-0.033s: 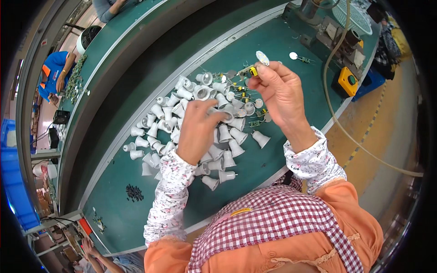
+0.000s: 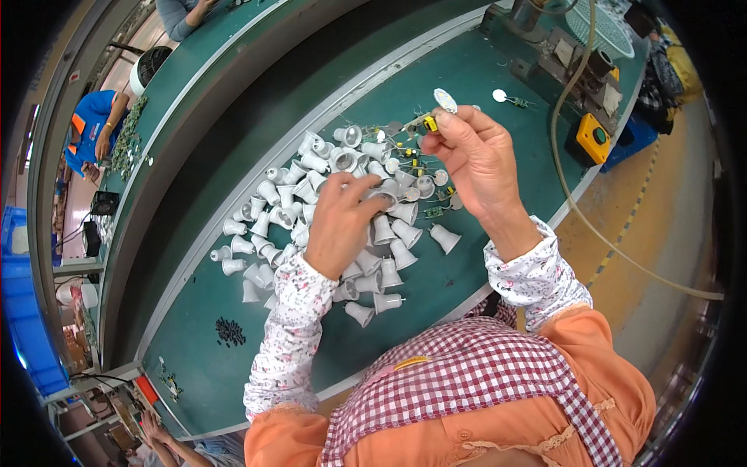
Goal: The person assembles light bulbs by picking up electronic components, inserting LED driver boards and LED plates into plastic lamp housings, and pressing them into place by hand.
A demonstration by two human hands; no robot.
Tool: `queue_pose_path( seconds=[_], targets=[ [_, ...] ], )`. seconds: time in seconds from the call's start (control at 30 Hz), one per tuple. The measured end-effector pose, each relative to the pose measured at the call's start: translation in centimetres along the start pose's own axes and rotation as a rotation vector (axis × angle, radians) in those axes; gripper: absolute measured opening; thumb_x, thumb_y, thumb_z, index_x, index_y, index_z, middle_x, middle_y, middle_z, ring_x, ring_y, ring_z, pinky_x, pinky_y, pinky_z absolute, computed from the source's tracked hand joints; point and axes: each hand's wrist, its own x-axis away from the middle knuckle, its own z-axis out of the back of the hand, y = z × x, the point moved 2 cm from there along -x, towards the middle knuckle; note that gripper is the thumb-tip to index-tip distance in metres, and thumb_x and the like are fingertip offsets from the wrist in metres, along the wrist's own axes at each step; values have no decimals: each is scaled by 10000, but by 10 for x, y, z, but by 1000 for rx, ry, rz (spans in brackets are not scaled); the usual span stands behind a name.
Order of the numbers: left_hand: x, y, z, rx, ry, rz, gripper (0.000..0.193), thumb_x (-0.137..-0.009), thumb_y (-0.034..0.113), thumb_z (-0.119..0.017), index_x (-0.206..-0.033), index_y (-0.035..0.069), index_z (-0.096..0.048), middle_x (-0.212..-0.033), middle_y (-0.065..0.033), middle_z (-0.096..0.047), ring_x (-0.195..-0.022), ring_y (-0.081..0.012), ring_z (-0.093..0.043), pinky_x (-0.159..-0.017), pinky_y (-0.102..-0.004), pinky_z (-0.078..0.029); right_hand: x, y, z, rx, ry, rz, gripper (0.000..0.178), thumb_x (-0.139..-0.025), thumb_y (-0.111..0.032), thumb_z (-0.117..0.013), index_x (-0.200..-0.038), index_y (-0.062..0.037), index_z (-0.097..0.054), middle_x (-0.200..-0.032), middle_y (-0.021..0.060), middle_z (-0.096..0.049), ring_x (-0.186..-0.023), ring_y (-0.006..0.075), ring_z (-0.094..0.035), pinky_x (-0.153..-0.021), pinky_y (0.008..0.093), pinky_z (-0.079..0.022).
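My left hand (image 2: 340,222) reaches into a heap of white plastic bulb housings (image 2: 282,192). Its thumb and fingers close round one bell-shaped housing (image 2: 381,196) there, partly covered by the fingers. Raised to the right of the heap, my right hand (image 2: 480,156) pinches a small LED circuit board between thumb and fingers. The board has a round white LED disc (image 2: 445,100) at its top and a yellow component (image 2: 430,124) beside the thumb. More boards with yellow components (image 2: 415,162) lie along the heap's right side.
Small black parts (image 2: 229,331) form a pile on the green bench (image 2: 257,366). A metal press (image 2: 537,31) stands at the far right, near a yellow box with a black button (image 2: 593,138). A hose (image 2: 572,194) hangs at the right. Another person (image 2: 97,128) works across at left.
My left fingers shift slightly over the housing in the heap. The right hand, with its LED circuit board, moves hardly at all.
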Motion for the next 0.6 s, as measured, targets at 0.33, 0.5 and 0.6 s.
queue_pose_path(
  seconds=[0.33,0.5,0.6],
  targets=[
    [-11,-9,1,126,187,99,212,-669,20,-701,-840,25,-575,-827,-103,-609,-700,-239,-560,-633,-327,-457,4,-19,-11,259,-35,150,86,-808,-74,-650,-834,7,-634,-747,51,-639,-633,79,-591,-608,196,-483],
    [-4,20,19,216,258,370,332,-726,60,-714,-986,26,-510,-806,-97,-629,-659,-168,-608,-580,-258,-468,13,-23,-31,610,-194,237,87,-780,-56,-667,-813,13,-625,-745,23,-630,-670,64,-575,-624,200,-466],
    [0,30,29,354,308,433,423,-720,32,-715,-1056,12,-458,-906,-139,-643,-849,-192,-651,-678,-278,-507,13,-15,-38,718,-275,311,92,-732,-43,-688,-777,14,-633,-715,38,-620,-666,86,-583,-609,215,-458]
  ],
)
